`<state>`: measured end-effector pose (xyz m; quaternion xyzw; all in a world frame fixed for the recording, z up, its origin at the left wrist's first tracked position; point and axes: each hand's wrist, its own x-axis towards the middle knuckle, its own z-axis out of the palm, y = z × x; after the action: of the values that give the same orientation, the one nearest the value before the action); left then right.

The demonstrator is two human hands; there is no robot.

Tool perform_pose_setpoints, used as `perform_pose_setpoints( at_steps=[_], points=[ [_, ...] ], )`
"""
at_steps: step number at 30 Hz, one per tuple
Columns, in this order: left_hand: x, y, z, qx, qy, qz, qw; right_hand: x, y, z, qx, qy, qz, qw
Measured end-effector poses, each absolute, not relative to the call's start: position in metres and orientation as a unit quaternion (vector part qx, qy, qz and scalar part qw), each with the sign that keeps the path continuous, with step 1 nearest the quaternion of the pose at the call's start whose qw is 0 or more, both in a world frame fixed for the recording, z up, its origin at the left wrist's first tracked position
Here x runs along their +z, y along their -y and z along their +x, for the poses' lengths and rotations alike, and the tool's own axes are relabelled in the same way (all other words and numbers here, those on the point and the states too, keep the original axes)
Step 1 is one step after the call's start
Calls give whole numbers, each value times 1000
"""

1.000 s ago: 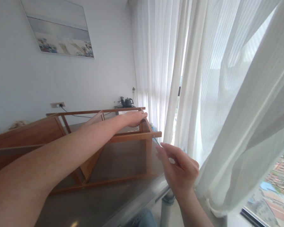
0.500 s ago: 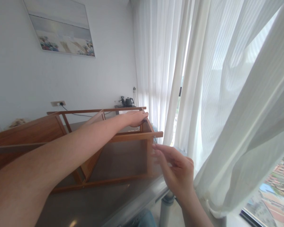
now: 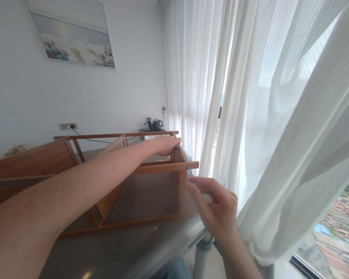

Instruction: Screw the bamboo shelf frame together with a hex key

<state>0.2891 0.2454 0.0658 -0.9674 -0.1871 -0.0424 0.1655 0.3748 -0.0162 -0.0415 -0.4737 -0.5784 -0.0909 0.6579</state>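
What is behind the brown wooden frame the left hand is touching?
Behind the brown wooden frame are a black handled pot, a thin black cable and a beige rectangular wall socket. The bare left forearm blocks part of the view; what it covers cannot be seen.

The frame point(image 3: 159, 167) is smooth wood with a low sheen, its panel point(image 3: 37, 161) lightly grained, the thin rod point(image 3: 190, 171) looks like metal, the desk point(image 3: 128, 246) is glossy, the curtain point(image 3: 264, 116) sheer, finely striped cloth, and the wall point(image 3: 133, 85) matt.
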Motion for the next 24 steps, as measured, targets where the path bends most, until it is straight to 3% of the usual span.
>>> perform_pose_setpoints(
  at_steps=[24],
  points=[
    [67, -243, 288, -39, 199, -966, 164, -41, 14, 371, -64, 534, -472, 699]
  ],
)
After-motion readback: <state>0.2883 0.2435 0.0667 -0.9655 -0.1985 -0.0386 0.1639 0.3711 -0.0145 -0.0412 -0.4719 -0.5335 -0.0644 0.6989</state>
